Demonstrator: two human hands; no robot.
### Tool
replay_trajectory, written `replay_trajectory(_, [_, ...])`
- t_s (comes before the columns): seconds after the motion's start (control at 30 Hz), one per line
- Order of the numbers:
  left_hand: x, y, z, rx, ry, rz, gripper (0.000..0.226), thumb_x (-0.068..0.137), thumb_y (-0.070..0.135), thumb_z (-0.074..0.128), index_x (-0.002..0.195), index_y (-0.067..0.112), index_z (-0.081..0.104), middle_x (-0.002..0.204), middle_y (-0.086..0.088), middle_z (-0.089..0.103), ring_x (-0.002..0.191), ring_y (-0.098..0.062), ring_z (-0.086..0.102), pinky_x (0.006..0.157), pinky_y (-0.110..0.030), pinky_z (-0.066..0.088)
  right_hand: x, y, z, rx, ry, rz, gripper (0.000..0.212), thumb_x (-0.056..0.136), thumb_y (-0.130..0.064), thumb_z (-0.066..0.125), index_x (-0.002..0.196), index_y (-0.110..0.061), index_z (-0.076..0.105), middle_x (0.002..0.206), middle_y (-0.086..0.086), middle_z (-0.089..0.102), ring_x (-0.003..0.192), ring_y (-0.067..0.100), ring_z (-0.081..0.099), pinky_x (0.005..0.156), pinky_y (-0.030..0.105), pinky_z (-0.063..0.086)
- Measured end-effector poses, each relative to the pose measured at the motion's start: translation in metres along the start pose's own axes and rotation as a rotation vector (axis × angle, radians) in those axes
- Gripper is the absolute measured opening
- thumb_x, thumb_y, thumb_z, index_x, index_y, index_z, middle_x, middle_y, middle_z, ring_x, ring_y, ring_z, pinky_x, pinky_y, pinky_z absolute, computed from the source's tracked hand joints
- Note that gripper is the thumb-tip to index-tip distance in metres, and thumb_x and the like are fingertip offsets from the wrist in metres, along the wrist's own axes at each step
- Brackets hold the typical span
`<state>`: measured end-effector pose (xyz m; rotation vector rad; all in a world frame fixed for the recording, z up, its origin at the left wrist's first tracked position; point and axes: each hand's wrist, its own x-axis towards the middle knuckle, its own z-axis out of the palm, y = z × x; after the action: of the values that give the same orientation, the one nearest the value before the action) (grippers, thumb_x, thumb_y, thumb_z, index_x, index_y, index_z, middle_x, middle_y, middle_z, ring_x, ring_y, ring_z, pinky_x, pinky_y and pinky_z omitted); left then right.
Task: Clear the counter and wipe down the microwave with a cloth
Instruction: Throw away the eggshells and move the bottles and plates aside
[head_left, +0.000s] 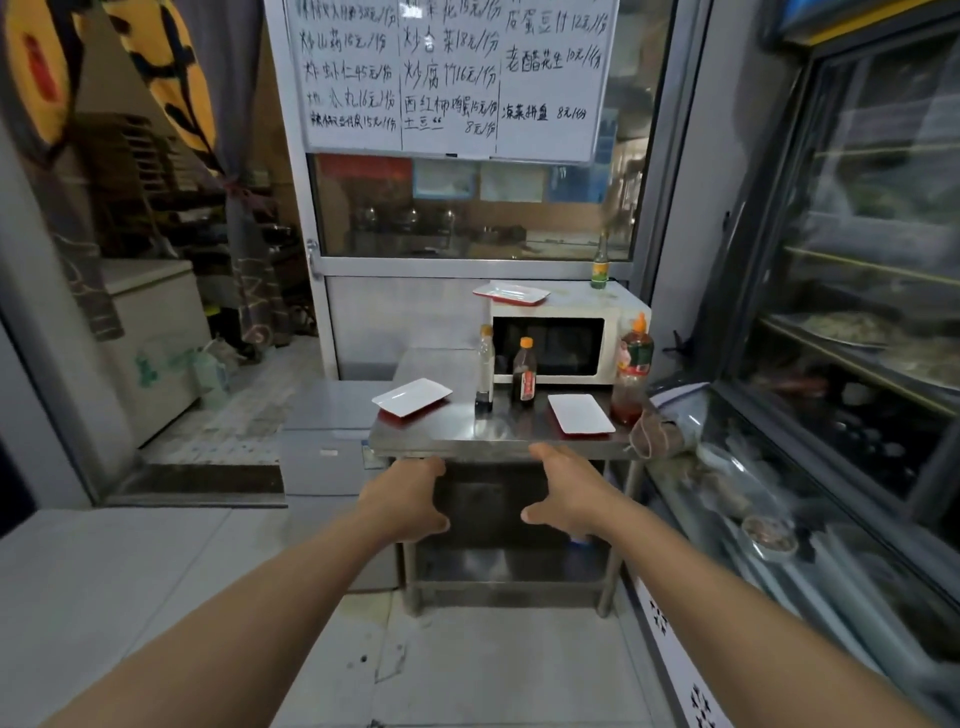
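A white microwave (613, 332) stands at the back of a steel counter (467, 434). On the counter lie a white plate (412, 397) at the left and another white plate (581, 413) at the right. Between them stand a clear bottle (485, 371) and a dark sauce bottle (523, 373). A tall red sauce bottle (631, 371) stands at the right edge. A brownish cloth (653, 434) hangs off the counter's right corner. A third plate (511, 292) and a green bottle (600, 265) sit on top of the microwave. My left hand (408, 499) and my right hand (569, 491) reach forward below the counter's front edge, fingers relaxed, holding nothing.
A glass display fridge (831, 415) runs along the right side. A white menu board (452, 78) hangs above a kitchen window. A chest freezer (156, 338) stands at the left past a curtained doorway. A low steel cabinet (332, 431) adjoins the counter's left.
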<state>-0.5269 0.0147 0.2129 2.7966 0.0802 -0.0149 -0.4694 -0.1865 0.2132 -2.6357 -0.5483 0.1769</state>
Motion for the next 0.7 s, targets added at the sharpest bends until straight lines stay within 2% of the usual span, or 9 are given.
replay_trajectory(0.13, [0.071, -0.01, -0.005, 0.022, 0.016, -0.028, 0.052, 0.076, 0.025, 0.072, 0.122, 0.022, 0.048, 0.115, -0.002, 0.057, 0.093, -0.014, 0.052, 0.077, -0.027, 0.046, 0.075, 0.014, -0.008, 0.036, -0.001, -0.019, 0.085, 0.078, -0.026, 0.073, 0.146, -0.02, 0.023, 0.149, 0.004, 0.029, 0.135, 0.025, 0.034, 0.102, 0.035, 0.038])
replay_trajectory(0.27, [0.136, -0.016, -0.008, 0.008, 0.014, -0.07, 0.058, 0.075, 0.025, 0.072, 0.126, 0.02, 0.046, 0.123, -0.004, 0.055, 0.108, -0.021, 0.054, 0.091, -0.037, 0.049, 0.142, 0.026, -0.018, 0.031, -0.022, -0.026, 0.085, 0.079, -0.026, 0.072, 0.146, -0.018, 0.022, 0.15, 0.007, 0.027, 0.136, 0.025, 0.032, 0.105, 0.035, 0.036])
replay_trajectory(0.37, [0.176, -0.02, -0.01, 0.018, 0.023, -0.098, 0.067, 0.076, 0.03, 0.072, 0.134, 0.02, 0.041, 0.131, -0.004, 0.049, 0.114, -0.024, 0.053, 0.095, -0.038, 0.048, 0.184, 0.032, -0.024, 0.029, -0.023, -0.028, 0.086, 0.079, -0.027, 0.073, 0.147, -0.018, 0.021, 0.149, 0.006, 0.027, 0.134, 0.025, 0.034, 0.103, 0.034, 0.037])
replay_trajectory(0.7, [0.298, -0.049, -0.002, 0.01, 0.039, -0.071, 0.065, 0.075, 0.041, 0.071, 0.131, 0.022, 0.042, 0.126, -0.001, 0.055, 0.113, -0.022, 0.053, 0.09, -0.035, 0.047, 0.296, 0.049, -0.026, 0.001, -0.014, -0.018, 0.072, 0.076, -0.022, 0.072, 0.137, -0.015, 0.034, 0.136, 0.009, 0.039, 0.118, 0.026, 0.047, 0.089, 0.032, 0.044])
